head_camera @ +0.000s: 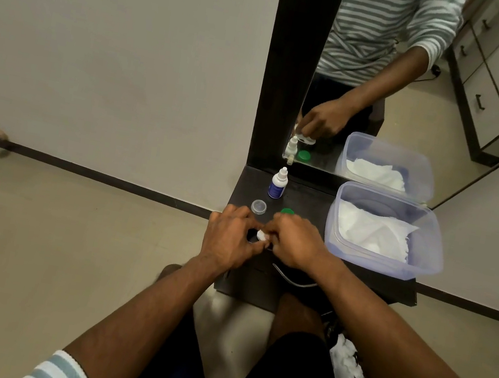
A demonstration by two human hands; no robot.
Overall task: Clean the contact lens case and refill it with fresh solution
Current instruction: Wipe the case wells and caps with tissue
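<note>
Dark narrow shelf (pixel 312 199) under a mirror, pale floor below. Left hand (pixel 228 238) curled, steadying the lens case (pixel 252 236), which is mostly hidden between both hands near the shelf's front edge. Clear cap (pixel 258 206) just beyond its fingers, solution bottle (pixel 277 184) further back. Right hand (pixel 294 241) pinches a white tissue wad (pixel 263 235) into a well. Green cap (pixel 287 211) sits just past its knuckles, tissue tub (pixel 429 252) to its right. Risks: knuckles knock the caps off, case slips over the edge, lint stays in the well.
</note>
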